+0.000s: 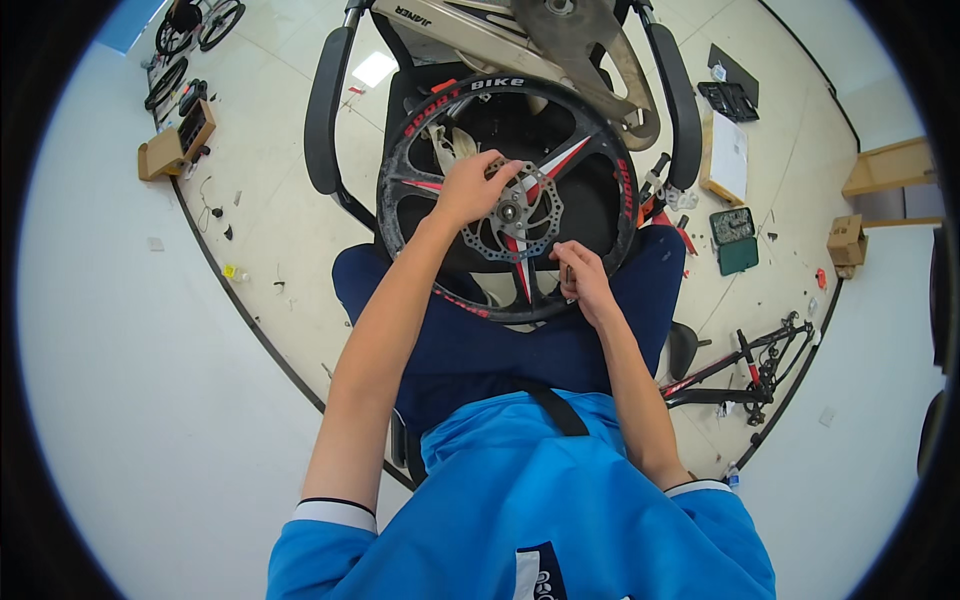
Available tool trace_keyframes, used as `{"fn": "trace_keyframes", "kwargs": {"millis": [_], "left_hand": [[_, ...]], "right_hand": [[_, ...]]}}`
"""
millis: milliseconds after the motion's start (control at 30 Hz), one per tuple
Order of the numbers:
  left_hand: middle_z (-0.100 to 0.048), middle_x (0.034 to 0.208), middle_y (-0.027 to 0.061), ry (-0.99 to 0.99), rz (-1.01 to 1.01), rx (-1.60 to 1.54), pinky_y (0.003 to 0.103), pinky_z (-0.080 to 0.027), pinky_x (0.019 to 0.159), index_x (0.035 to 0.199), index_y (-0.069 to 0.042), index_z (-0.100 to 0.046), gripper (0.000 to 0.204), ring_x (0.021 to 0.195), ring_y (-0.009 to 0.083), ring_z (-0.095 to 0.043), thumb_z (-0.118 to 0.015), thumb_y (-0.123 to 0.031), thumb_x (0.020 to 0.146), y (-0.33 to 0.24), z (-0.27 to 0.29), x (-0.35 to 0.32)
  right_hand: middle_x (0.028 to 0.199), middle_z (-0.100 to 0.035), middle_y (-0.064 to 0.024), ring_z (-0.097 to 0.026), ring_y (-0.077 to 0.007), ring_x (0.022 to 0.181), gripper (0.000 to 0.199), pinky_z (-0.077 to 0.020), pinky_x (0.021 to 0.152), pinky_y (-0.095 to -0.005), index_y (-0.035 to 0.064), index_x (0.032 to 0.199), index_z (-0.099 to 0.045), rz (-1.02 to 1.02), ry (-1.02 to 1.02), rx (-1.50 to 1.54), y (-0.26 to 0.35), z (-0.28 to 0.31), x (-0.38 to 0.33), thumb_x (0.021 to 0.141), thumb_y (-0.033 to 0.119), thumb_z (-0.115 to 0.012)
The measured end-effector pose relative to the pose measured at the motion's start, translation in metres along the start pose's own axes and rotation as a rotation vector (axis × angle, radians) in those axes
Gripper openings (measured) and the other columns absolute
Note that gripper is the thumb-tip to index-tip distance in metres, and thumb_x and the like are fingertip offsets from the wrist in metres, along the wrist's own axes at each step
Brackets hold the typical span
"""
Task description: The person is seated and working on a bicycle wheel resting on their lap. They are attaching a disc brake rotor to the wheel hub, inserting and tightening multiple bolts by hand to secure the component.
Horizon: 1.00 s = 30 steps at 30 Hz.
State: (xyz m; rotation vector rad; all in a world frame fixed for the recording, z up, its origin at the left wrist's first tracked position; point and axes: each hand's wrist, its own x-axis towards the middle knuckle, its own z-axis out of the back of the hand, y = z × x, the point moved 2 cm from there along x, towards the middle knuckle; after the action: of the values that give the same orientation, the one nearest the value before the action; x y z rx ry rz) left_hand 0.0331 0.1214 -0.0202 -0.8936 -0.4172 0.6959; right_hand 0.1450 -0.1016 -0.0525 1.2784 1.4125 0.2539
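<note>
A black bicycle wheel (624, 245) with white-and-red spokes lies flat in front of me, across a chair seat and close to my thighs. At its hub sits a silver disc brake rotor (541, 243) with a perforated rim. My left hand (474, 190) is closed at the rotor's upper left edge, its fingertips on the metal. By the rotor's lower right edge, my right hand (586, 279) is curled, thumb and forefinger pinched together. A small dark piece shows in its fingers, too small to name.
Black chair armrests (330, 110) rise on both sides. Beyond the wheel lies a pale bicycle frame (470, 38). Rightward on the floor are a green tool case (737, 256), a white-topped box (724, 158) and a dark bicycle frame (745, 375). An open cardboard box (180, 145) stands leftward.
</note>
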Motion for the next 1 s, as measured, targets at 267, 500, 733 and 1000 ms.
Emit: {"fn": "trace_keyframes", "kwargs": {"millis": [267, 500, 733, 1000], "left_hand": [[-0.061, 0.065, 0.0121, -0.009, 0.022, -0.077, 0.034, -0.044, 0.060, 0.087, 0.001, -0.068, 0.042, 0.060, 0.0184, -0.056, -0.066, -0.041, 0.094, 0.008, -0.002, 0.002], [-0.057, 0.063, 0.0013, -0.071, 0.146, -0.282, 0.028, -0.042, 0.056, 0.082, 0.000, -0.066, 0.039, 0.058, 0.0084, -0.051, -0.067, -0.036, 0.096, 0.011, -0.002, -0.002], [-0.061, 0.070, 0.0003, -0.344, 0.341, -0.625, 0.028, -0.046, 0.054, 0.088, 0.000, -0.068, 0.037, 0.059, 0.0086, -0.056, -0.068, -0.036, 0.096, 0.016, -0.011, -0.021], [-0.058, 0.069, -0.0011, -0.568, 0.453, -1.000, 0.022, -0.041, 0.053, 0.079, -0.005, -0.057, 0.034, 0.058, 0.0053, -0.052, -0.062, -0.030, 0.102, -0.006, -0.008, -0.057]], "right_hand": [[0.063, -0.037, 0.0075, -0.028, -0.0026, 0.048, 0.029, -0.0228, 0.044, -0.0219, 0.0117, 0.086, -0.044, 0.037, -0.049, -0.108, -0.011, -0.027, 0.007, 0.105, 0.031, -0.054], [0.062, -0.038, 0.0069, -0.031, -0.0027, 0.051, 0.027, -0.0257, 0.046, -0.0236, 0.0102, 0.083, -0.046, 0.229, -0.100, -0.266, -0.001, -0.017, 0.026, 0.104, 0.024, -0.056], [0.063, -0.043, 0.0037, -0.036, -0.0043, 0.058, 0.027, -0.0298, 0.052, -0.0267, 0.0022, 0.083, -0.052, 0.397, -0.078, -0.516, 0.042, -0.001, 0.043, 0.100, 0.022, -0.060], [0.061, -0.062, -0.0096, -0.055, -0.0147, 0.055, 0.036, -0.0419, 0.054, -0.0311, -0.0015, 0.089, -0.074, 0.563, -0.049, -0.929, 0.109, -0.011, 0.063, 0.092, 0.034, -0.069]]}}
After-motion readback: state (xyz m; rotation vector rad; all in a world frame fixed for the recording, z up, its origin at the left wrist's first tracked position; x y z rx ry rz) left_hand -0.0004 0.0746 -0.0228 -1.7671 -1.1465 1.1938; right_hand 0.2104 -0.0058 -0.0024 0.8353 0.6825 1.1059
